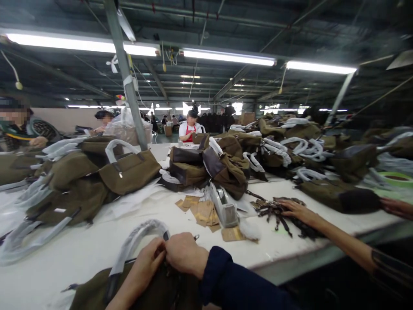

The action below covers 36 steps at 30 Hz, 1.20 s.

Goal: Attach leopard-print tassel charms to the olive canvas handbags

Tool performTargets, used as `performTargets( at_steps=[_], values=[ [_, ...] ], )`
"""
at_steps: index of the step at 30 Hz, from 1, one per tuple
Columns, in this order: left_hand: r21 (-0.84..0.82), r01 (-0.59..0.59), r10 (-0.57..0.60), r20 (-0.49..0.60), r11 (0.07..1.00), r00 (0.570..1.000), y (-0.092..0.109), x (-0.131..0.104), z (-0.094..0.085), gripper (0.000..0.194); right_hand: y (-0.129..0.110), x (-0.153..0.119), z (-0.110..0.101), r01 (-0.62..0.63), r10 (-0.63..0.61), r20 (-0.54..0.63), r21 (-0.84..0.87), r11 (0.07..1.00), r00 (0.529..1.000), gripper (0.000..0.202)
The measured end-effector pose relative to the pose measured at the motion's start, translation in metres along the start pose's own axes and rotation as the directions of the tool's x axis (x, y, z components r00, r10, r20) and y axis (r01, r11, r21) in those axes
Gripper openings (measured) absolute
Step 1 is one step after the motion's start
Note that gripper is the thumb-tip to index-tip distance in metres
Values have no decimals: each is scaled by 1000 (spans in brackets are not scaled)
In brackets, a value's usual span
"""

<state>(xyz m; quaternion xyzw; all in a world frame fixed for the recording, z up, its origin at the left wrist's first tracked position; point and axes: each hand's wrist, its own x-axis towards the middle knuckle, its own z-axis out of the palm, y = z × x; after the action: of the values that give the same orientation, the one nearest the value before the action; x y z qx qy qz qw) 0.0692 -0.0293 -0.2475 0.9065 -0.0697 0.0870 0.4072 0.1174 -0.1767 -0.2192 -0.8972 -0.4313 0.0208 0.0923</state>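
An olive-brown handbag [93,289] lies on the table right in front of me, its handle [130,241] wrapped in clear plastic. Both hands meet at the far end of that handle. My left hand [146,267] is closed, thumb and fingers pinched together beside the handle's end. Pressed against it, my right hand [187,254] is curled into a fist below a navy sleeve. A small metal hook-like piece [196,237] pokes out past the right knuckles. What the fingers of either hand grip is hidden.
Wrapped-handle handbags [132,170] are heaped left, centre and right. A grey tape dispenser [224,206] stands near brown cardboard tags [204,212]. At right, a co-worker's hand [298,212] rests on a pile of dark straps [267,209]. Green tape [395,178] lies beyond.
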Motion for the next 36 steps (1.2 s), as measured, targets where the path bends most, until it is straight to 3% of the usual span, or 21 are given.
performTargets(
  at_steps=[4, 7, 14, 19, 21, 23, 25, 28, 30, 33, 36],
  values=[
    [54, 53, -49, -61, 997, 997, 1, 0, 10, 15, 4, -3, 1, -17, 17, 11, -6, 1000, 1000, 24],
    [112, 2, 4, -52, 994, 999, 4, -1, 11, 19, 4, -9, -8, -32, 32, 33, 26, 999, 999, 26],
    [260, 9, -34, 92, 966, 995, -3, 0, -6, 17, 8, -17, -21, -54, 52, 21, 106, 993, 998, 37],
    [311, 2, -37, 107, 950, 994, 0, 6, -26, 20, 20, -17, -17, 8, 8, -54, 299, 954, 999, 26],
    [205, 46, -73, 127, 978, 989, 8, 4, -36, 25, 24, -19, -14, 11, 19, -62, 443, 896, 998, 24],
    [-29, 176, -169, 171, 984, 971, 17, -1, -44, 28, 28, -22, -10, 8, 15, -32, 615, 788, 999, 23],
    [-318, 291, -247, 173, 902, 953, 23, -8, -45, 29, 33, -25, -6, -1, 5, -3, 757, 654, 1000, 18],
    [-660, 258, -295, 58, 705, 954, 27, -20, -34, 27, 41, -28, -1, -27, 30, 14, 852, 523, 999, 12],
    [-779, 210, -307, 24, 591, 951, 25, -24, -23, 26, 45, -30, 0, -69, 46, 53, 868, 491, 998, 6],
    [-862, 172, -285, 34, 477, 958, 20, -23, -10, 26, 48, -31, -2, -115, 70, 92, 845, 522, 993, 15],
    [-892, 131, -263, 14, 432, 965, 17, -20, -6, 23, 45, -30, -5, -42, 126, -31, 842, 538, 992, 22]
  ],
)
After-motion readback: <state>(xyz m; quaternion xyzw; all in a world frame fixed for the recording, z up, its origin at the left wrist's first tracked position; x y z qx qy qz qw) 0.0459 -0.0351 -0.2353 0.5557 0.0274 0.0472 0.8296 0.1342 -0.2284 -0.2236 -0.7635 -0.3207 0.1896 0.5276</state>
